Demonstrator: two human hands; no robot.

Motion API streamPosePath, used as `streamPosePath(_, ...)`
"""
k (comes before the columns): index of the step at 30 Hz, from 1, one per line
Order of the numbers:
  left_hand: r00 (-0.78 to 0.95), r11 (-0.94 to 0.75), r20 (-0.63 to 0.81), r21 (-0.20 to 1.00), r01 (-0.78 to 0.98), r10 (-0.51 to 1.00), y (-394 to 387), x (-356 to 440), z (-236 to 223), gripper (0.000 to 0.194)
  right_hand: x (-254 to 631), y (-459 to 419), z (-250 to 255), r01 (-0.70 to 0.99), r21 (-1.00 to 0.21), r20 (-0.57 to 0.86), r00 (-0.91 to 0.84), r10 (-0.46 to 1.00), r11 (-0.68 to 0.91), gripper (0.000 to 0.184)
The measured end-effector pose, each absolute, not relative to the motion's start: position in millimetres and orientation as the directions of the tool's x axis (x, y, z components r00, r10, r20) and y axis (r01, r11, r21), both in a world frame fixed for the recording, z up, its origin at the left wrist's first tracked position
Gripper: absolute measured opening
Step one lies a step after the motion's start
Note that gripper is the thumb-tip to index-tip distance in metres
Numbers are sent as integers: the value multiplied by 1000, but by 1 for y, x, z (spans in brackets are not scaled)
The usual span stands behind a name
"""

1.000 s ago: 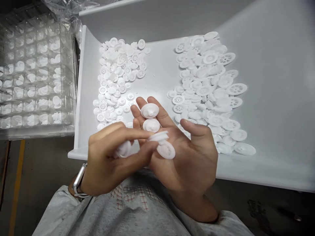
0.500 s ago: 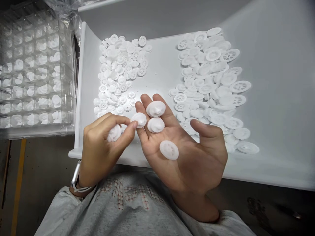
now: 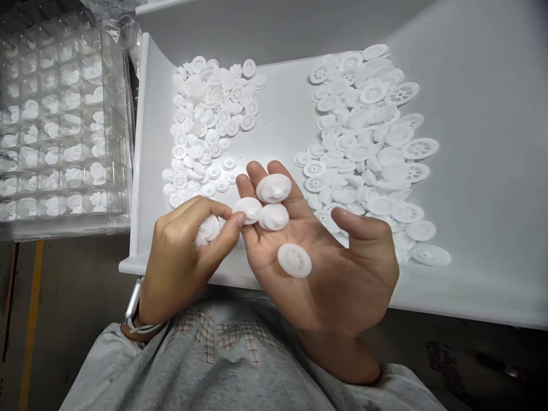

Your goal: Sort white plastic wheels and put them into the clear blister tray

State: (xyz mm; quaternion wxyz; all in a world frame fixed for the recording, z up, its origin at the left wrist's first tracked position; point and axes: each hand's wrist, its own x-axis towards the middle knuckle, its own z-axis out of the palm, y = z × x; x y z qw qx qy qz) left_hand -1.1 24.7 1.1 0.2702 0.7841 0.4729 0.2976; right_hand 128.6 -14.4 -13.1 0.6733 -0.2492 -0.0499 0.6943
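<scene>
My left hand [image 3: 192,257] pinches a white plastic gear [image 3: 247,210] between thumb and fingertips, against the fingers of the other hand. More white gears [image 3: 208,229] are tucked under its curled fingers, partly hidden. Palm up, my right hand [image 3: 325,268] supports several gears with its fingers stretched out. A larger toothed gear [image 3: 274,187] with a raised hub lies across the fingers, and a smaller one [image 3: 274,217] touches it from below. Apart from these, a flat oval-looking gear [image 3: 294,261] rests in the middle of the palm.
Beneath both hands is a white tray [image 3: 286,103] with raised walls. Small gears [image 3: 209,108] are heaped at its left, larger spoked gears [image 3: 363,137] at its right. Clear plastic compartment trays [image 3: 60,220] holding white parts stand to the left, beside crumpled clear plastic [image 3: 122,28].
My left hand has shifted slightly right with its pinched gear, which now sits closer to the gears on my right fingers. Those finger gears have moved slightly right; the palm gear stays put.
</scene>
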Motion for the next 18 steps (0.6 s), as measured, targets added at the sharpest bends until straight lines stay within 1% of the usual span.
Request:
streamPosePath(4, 414, -404, 181, 728, 554, 892, 23, -1, 1, 10, 127, -14, -11, -901, -425, -276, 38, 960, -87, 46)
streamPosePath(8, 449, -407, 161, 745, 529, 879, 19, 1, 2, 10, 127, -15, -11, -870, -481, -340, 73, 938, -107, 45)
streamPosePath(10, 452, -404, 156, 749, 525, 878, 19, 1, 2, 10, 127, -16, -11, -867, -485, -351, 77, 933, -111, 44)
streamPosePath(14, 427, -402, 168, 734, 548, 889, 20, 2, 2, 9, 127, -15, -13, -908, -414, -286, 55, 957, -71, 45)
streamPosePath(16, 390, -409, 204, 713, 570, 898, 21, 2, 1, 8, 127, -15, -13, -925, -377, -263, 51, 963, -55, 46)
streamPosePath(18, 355, -427, 253, 679, 597, 900, 22, 3, 0, 9, 126, -15, -11, -932, -359, -270, 52, 961, -51, 46)
